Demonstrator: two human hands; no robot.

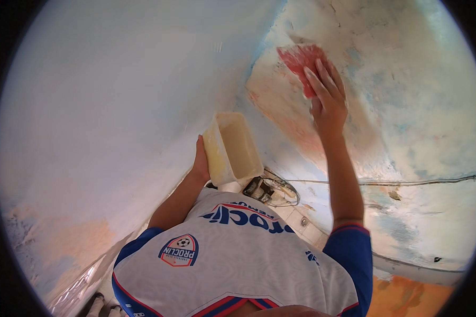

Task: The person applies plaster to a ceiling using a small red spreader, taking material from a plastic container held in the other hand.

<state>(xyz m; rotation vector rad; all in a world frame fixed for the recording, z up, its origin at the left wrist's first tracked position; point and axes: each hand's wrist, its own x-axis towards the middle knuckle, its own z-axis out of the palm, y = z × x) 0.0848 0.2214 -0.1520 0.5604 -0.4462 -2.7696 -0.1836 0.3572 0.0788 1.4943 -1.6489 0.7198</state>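
Note:
My right hand [329, 98] is raised to the patchy wall [407, 105] on the right, its fingers closed over a red flat plastic spreader [300, 57]. White paste smears the spreader, and its face lies against or very near the wall. My left hand [200, 161] grips the side of a cream rectangular plastic tub [217, 153] in front of my chest. The tub is tilted with its mouth toward the right-hand wall. Inside it is pale and coated; how much paste it holds I cannot tell.
A pale smooth wall [106, 105] rises on the left and meets the patchy one in a corner. A cable [418, 183] runs along the right wall. Dark equipment with coiled cable [262, 189] sits low behind the tub. Orange paint [407, 296] shows at the lower right.

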